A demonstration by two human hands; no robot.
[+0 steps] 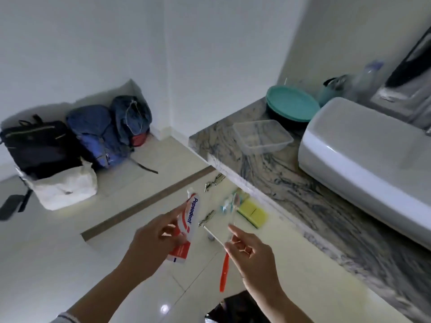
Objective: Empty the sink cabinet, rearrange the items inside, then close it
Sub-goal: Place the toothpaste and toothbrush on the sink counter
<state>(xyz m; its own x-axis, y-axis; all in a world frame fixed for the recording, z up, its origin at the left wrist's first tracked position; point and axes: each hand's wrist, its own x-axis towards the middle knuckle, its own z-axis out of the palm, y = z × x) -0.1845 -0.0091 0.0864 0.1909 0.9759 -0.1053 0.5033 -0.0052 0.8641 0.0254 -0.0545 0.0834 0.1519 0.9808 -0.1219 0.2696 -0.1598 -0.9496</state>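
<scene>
My left hand (pixel 152 244) grips a red and white toothpaste tube (pixel 187 226), cap pointing up. My right hand (pixel 250 257) holds a toothbrush (pixel 229 220) with an orange handle and a clear cap over its bristles, upright and slightly blurred. Both hands hover in front of the open sink cabinet, whose door (pixel 149 201) swings out to the left with two metal hinges (pixel 207 219) showing. A yellow and green sponge (pixel 253 212) lies inside on the cabinet shelf, under the marble counter (pixel 291 187).
On the counter stand a white basin (pixel 363 159), a clear plastic container (pixel 262 135), stacked teal plates (pixel 291 104) and blurred bottles (pixel 366 78). Backpacks (pixel 100 134) and a white bag (pixel 66 190) rest on the floor against the far wall. A dark bag (pixel 235 311) sits below my right arm.
</scene>
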